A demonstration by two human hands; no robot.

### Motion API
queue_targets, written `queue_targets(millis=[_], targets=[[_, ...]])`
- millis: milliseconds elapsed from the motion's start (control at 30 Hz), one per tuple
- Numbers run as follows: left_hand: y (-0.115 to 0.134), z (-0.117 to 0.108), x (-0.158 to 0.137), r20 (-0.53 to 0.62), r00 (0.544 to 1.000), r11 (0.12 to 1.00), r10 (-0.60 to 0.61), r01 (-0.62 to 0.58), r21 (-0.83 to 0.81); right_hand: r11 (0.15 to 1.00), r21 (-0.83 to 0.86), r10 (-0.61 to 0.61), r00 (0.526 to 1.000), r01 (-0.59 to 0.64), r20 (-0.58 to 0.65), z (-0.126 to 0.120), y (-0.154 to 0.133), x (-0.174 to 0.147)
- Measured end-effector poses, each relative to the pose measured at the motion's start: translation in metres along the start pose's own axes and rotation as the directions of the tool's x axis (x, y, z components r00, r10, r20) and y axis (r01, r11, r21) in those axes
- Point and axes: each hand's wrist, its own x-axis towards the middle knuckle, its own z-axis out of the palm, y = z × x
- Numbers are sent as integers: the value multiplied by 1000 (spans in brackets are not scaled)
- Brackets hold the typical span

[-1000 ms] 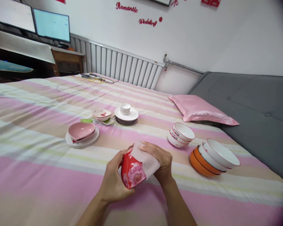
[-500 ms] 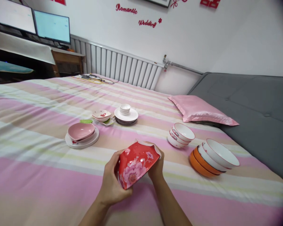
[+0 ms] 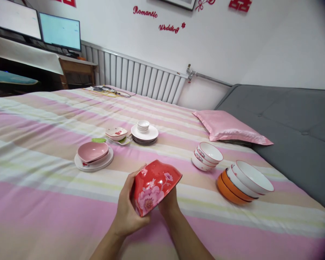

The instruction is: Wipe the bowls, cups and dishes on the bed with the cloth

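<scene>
A shiny red bowl point(image 3: 158, 187) with pink flowers is held tilted over the bed, its outer side facing me. My left hand point(image 3: 128, 202) grips its left side, thumb underneath and fingers along the upper left edge. Behind the bowl's right part is my right hand point(image 3: 169, 204); the bowl hides its fingers and anything in them. Right of my hands stand white bowls with red rims point(image 3: 207, 157), nested and tilted. Farther right, larger white bowls point(image 3: 253, 177) lean in orange bowls point(image 3: 230, 189).
Left of my hands, pink heart-shaped dishes point(image 3: 92, 151) rest on white plates point(image 3: 97, 167). Beyond lie patterned small dishes point(image 3: 116, 132) and stacked plates point(image 3: 148, 134) topped by small white bowls point(image 3: 143, 125). A pink pillow point(image 3: 230, 126) lies by the grey headboard point(image 3: 281, 122); cables point(image 3: 111, 90) lie at the far edge.
My right hand has moved from the bowl's right rim to behind and below it. A white material seen along that rim is out of sight now. The bowl has shifted slightly left.
</scene>
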Motion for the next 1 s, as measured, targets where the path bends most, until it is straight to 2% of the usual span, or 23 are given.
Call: queue_targets(millis=[100, 200, 233, 300, 400, 467, 533, 633, 733, 900, 1000], targets=[[-1, -3, 2, 76, 997, 998, -29, 33, -49, 996, 36, -82, 996, 82, -22, -14, -8, 9], [-1, -6, 2, 123, 992, 999, -32, 36, -28, 951, -75, -300, 954, 300, 15, -31, -20, 15], [0, -7, 3, 138, 990, 999, -34, 36, -8, 909, -155, -381, 922, 386, 63, -36, -23, 16], [1, -7, 3, 155, 986, 997, -56, 47, 58, 769, -321, -517, 833, 553, 198, -41, -31, 16], [1, -7, 4, 169, 979, 984, -113, 87, 155, 535, -441, -621, 689, 721, 374, -41, -41, 11], [1, -7, 4, 174, 976, 979, -130, 98, 178, 447, -459, -652, 631, 767, 420, -39, -47, 9], [0, -8, 4, 167, 979, 978, -116, 84, 189, 406, -462, -664, 602, 788, 444, -38, -52, 8], [1, -8, 2, 137, 989, 980, -62, 35, 194, 399, -449, -668, 589, 800, 455, -40, -57, 9], [2, -6, 0, 116, 993, 982, -20, -3, 188, 449, -419, -658, 609, 789, 443, -43, -59, 12], [2, -1, 0, 81, 997, 988, -4, -9, 155, 600, -354, -613, 697, 717, 373, -47, -59, 15], [2, 0, 0, 60, 998, 991, 10, -18, 135, 698, -318, -560, 766, 642, 317, -47, -56, 16]])
